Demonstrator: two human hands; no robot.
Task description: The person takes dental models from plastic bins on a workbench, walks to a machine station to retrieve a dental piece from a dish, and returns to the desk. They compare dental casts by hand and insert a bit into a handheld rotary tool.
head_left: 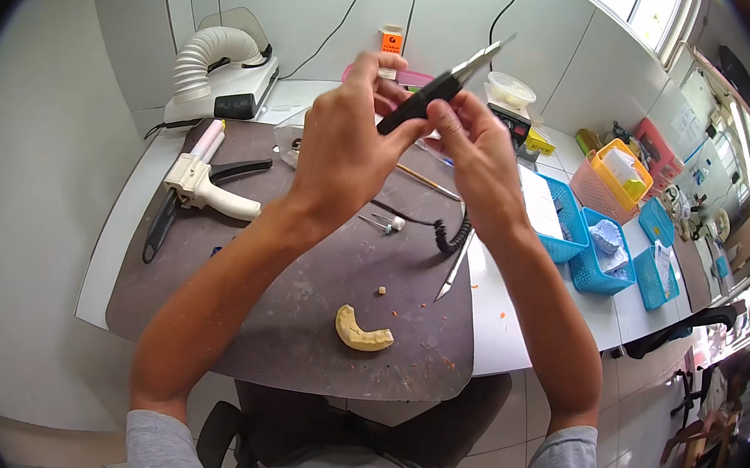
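Above the bench, both hands are raised around a knife with a black handle (pixel 420 105) and a pointed metal blade, tilted up to the right. My left hand (pixel 339 140) is closed about the handle's lower end, its index finger lifted. With thumb and fingers, my right hand (pixel 482 150) grips the handle nearer the blade. Below them on the brown mat (pixel 277 315) lies a curved yellow plaster dental model (pixel 360 332), and a small tooth-sized piece (pixel 381 291) sits behind it. A slim pointed hand tool (pixel 454 271) lies to the right.
At left lies a white dispensing gun (pixel 208 186), with a ribbed suction hose (pixel 207 55) behind. A coiled black cord (pixel 454 237) and small metal-shanked bits (pixel 382 225) lie mid-mat. Blue baskets (pixel 601 278), one holding a blue dental model (pixel 608 237), stand right. Another person (pixel 730 386) sits far right.
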